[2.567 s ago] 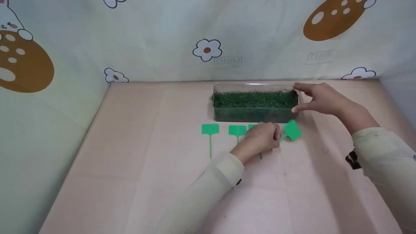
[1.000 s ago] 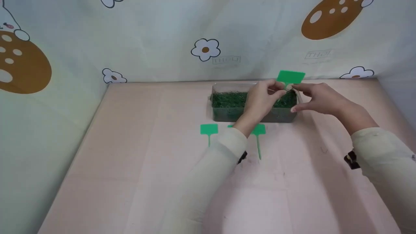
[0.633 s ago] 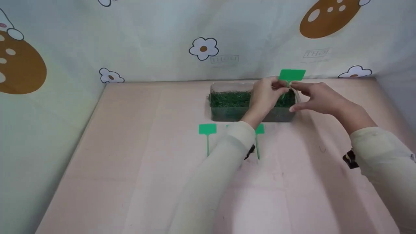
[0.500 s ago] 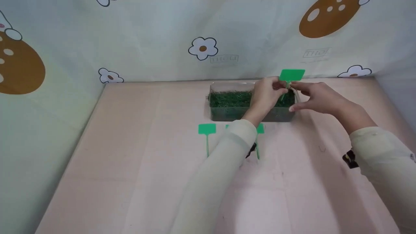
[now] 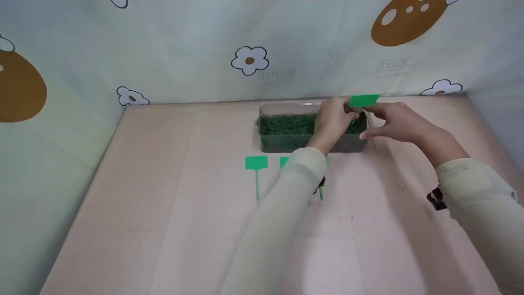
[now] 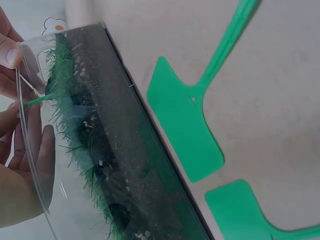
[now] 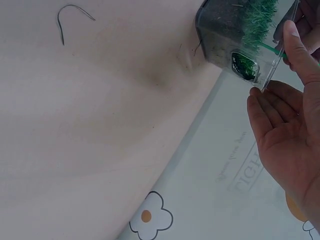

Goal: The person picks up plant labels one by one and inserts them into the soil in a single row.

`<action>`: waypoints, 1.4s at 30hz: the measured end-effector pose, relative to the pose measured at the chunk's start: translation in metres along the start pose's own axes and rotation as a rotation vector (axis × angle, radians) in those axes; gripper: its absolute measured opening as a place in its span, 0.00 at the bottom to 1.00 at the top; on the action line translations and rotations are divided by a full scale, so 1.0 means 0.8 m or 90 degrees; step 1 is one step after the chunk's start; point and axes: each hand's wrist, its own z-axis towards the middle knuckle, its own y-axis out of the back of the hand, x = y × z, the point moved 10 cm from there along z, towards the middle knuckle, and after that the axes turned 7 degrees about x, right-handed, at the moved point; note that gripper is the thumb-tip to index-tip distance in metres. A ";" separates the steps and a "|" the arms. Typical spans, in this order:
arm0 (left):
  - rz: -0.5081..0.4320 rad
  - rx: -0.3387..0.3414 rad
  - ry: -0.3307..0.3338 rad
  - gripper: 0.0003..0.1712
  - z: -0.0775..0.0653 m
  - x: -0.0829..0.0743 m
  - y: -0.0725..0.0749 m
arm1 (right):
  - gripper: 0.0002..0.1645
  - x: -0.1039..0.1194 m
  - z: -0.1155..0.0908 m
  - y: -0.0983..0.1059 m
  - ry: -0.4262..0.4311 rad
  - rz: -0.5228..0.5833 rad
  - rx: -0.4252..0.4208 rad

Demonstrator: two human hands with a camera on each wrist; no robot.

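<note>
My left hand [image 5: 333, 119] pinches a green T-shaped plant label [image 5: 364, 100] upright over the right end of a clear plastic box [image 5: 286, 144]. The label's thin stem [image 6: 39, 99] runs down into the artificial grass [image 5: 286, 123] in the box. My right hand [image 5: 405, 123] holds the box's right end, thumb at the front corner and fingers at the back corner. On the table before the box lie more green labels: one [image 5: 256, 162] in full view, a second [image 5: 283, 161] partly behind the left sleeve, and a third showing little but its stem tip [image 5: 321, 193].
A pale wall cloth [image 5: 184, 53] with flowers and brown spotted shapes rises behind the box. On the pinkish table [image 5: 143, 205] a small bent dark wire [image 7: 70, 10] lies right of the box.
My left hand has taken the rightmost label off the table and carried it up to the box's right end. Over the last half second the label has sunk lower. The right hand stays at the box.
</note>
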 end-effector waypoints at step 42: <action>0.076 0.037 0.127 0.03 0.007 0.026 -0.018 | 0.58 -0.009 -0.001 -0.004 -0.036 0.032 0.017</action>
